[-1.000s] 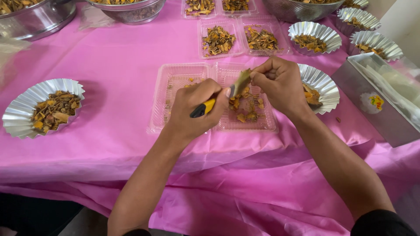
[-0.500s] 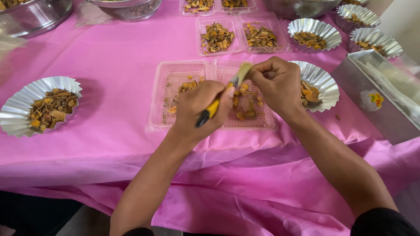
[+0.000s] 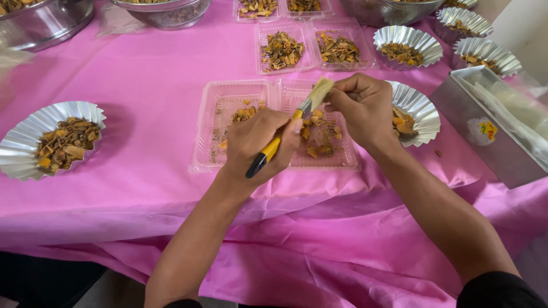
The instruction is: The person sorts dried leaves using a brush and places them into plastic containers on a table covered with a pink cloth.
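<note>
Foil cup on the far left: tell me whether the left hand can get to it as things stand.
Probably yes, once freed: the left hand grips a brush, and only bare pink cloth lies between it and the foil cup.

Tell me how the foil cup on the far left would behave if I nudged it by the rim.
The foil cup looks thin and pleated, so its rim would probably crumple. Holding only a small heap of dried pieces, it is likely light and would slide on the pink cloth rather than tip.

Both forearms reached forward; the left hand (image 3: 260,145) was curled in a fist-like grip, the right hand (image 3: 359,108) pinched closed just beside it.
</note>
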